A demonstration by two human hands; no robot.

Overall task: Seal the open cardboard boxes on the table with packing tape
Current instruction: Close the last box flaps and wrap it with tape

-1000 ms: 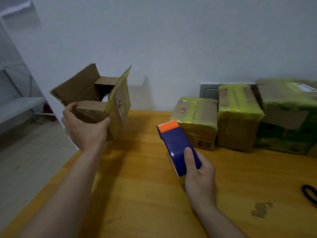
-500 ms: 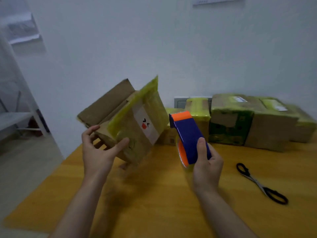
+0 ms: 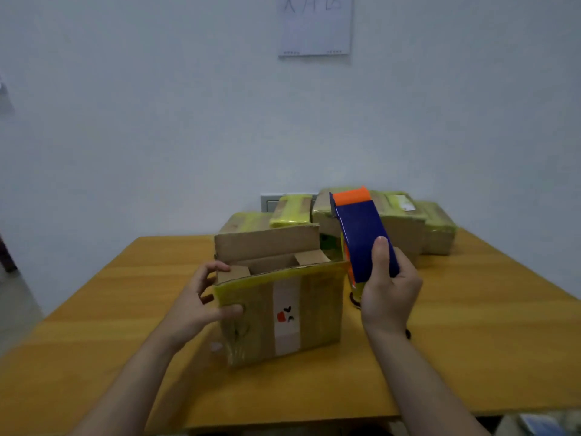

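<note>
Cardboard filled the middle of my feed: the open box [image 3: 317, 309] stood upright on the wooden table [image 3: 471, 341], between the two hands. Its far long flap stood straight up, and the two short side flaps leaned inward over the opening. The near face carried yellow-green tape along its top edge, and a white label [image 3: 286, 319] with one red mark and some black ones ran down it.

The left hand [image 3: 191, 306] gripped the box at its near left corner. I saw the thumb [image 3: 232, 309] pressed on the near face just under the taped edge, while the fingers curled round the left side by the short flap.

The right hand [image 3: 390, 297] was closed round the tape dispenser [image 3: 361, 234], a blue one with an orange end. Its thumb lay along the blue face and the fingers wrapped behind. The dispenser was held clear of the table with its orange end uppermost, just beside the box's upper right corner. I could not tell whether it touched the cardboard.

Behind the open box, at the far edge of the table against the pale wall, sat a cluster of sealed boxes [image 3: 405, 221] wrapped in yellow-green tape. A sheet of paper [image 3: 314, 26] hung on the wall above them.
</note>
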